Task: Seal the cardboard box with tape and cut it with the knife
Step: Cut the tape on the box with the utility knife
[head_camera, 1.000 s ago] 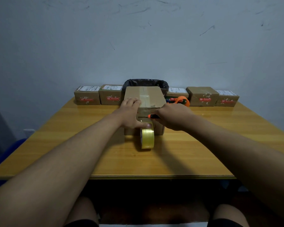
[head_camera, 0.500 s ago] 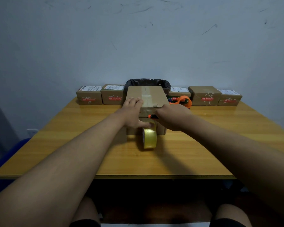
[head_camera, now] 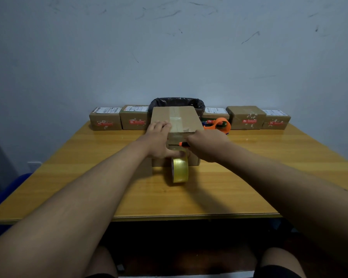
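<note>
A brown cardboard box [head_camera: 187,118] stands mid-table with clear tape running down its top middle and over its near face. A yellowish tape roll [head_camera: 180,170] stands on edge on the table against the box's near face. My left hand [head_camera: 159,140] rests on the box's top left and front, its thumb pressing the tape just above the roll. My right hand [head_camera: 206,144] grips an orange-handled knife [head_camera: 179,144]. The blade points left across the tape on the front face.
Several small labelled cardboard boxes [head_camera: 106,119] line the wooden table's [head_camera: 269,167] far edge against the wall. A black-lined bin [head_camera: 178,102] sits behind the main box, and an orange tape dispenser [head_camera: 220,123] lies to its right.
The knife blade has pushed a little further left across the tape on the front face. Both hands and the roll otherwise stay in place.
</note>
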